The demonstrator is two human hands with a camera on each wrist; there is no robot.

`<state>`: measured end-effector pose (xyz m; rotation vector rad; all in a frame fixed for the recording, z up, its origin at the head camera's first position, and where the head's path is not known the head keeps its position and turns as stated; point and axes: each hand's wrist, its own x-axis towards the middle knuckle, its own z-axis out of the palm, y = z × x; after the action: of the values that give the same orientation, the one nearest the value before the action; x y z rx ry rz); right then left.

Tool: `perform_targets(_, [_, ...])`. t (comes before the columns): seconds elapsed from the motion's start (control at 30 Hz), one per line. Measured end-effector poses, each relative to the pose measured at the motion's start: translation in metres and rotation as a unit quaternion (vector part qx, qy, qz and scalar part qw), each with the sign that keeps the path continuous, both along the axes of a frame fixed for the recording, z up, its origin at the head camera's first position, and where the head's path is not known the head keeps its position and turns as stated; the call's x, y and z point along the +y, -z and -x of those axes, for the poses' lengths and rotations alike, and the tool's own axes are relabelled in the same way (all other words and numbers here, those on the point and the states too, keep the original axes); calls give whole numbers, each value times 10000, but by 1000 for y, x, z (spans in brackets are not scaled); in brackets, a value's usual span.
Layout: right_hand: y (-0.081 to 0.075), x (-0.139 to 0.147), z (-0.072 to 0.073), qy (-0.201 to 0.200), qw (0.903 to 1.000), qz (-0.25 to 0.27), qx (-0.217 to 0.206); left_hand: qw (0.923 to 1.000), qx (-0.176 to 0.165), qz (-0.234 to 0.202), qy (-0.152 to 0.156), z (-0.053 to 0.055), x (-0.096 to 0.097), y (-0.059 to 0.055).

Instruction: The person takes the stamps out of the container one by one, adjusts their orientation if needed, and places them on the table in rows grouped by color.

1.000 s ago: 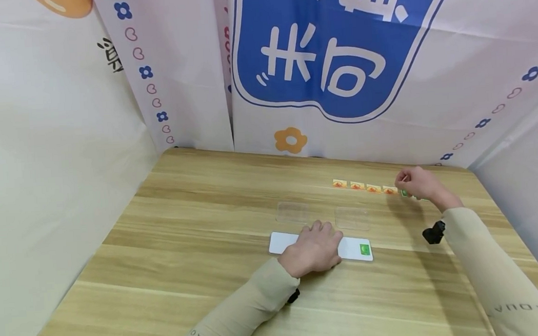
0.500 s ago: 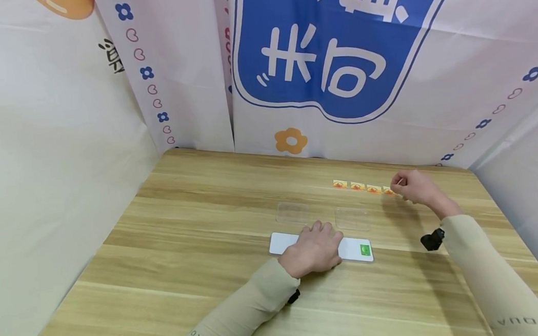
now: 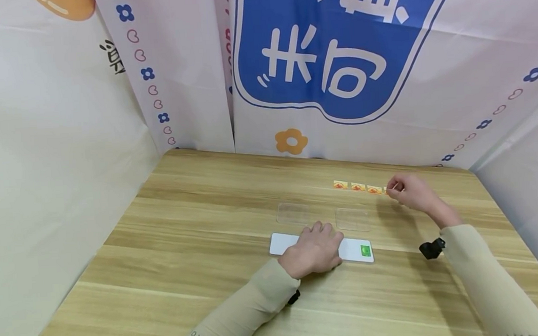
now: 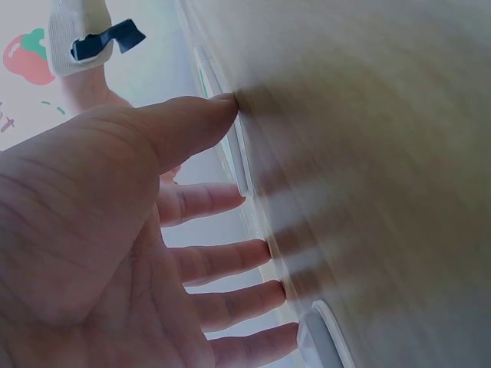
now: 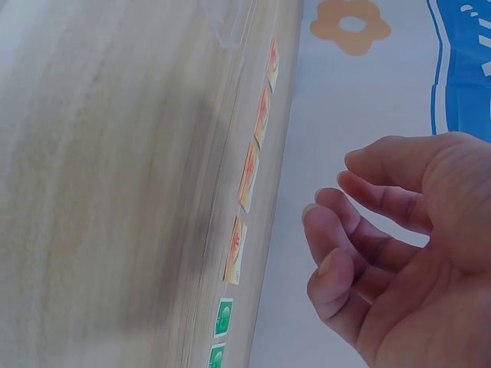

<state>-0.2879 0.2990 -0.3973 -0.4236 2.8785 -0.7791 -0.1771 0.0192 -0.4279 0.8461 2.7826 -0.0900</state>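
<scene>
In the head view my left hand lies across the middle of a white strip. The left wrist view shows its fingertips on the table between two white pieces, the upper one by the thumb, the lower one by the little finger. A green stamp-like sticker is on the strip's right end. My right hand hovers over the right part of a row of small orange stamp-like pieces. Its fingers are loosely bent, thumb and index tips close together, with nothing visible between them.
Two clear plates lie between strip and row, a left one and a right one. Green stamp-like pieces continue the row beyond the orange ones. A printed cloth hangs behind the wooden table.
My right hand has moved left along the row, from the first green piece to over the last orange one, and slightly nearer. The left hand has stayed in place.
</scene>
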Motion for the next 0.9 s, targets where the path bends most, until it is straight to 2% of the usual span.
perform_targets(0.23, [0, -5, -10, -28, 9999, 7, 115, 10000, -13, 16, -6, 0, 0, 1])
perform_targets(0.43, [2, -10, -17, -83, 9998, 196, -25, 10000, -25, 29, -15, -1, 1, 1])
perform_targets(0.7, [3, -14, -28, -203, 9988, 448, 22, 10000, 70, -21, -17, -1, -1, 1])
perform_targets(0.9, [6, -15, -36, -195, 9976, 646, -157, 10000, 46, -31, -45, 0, 0, 1])
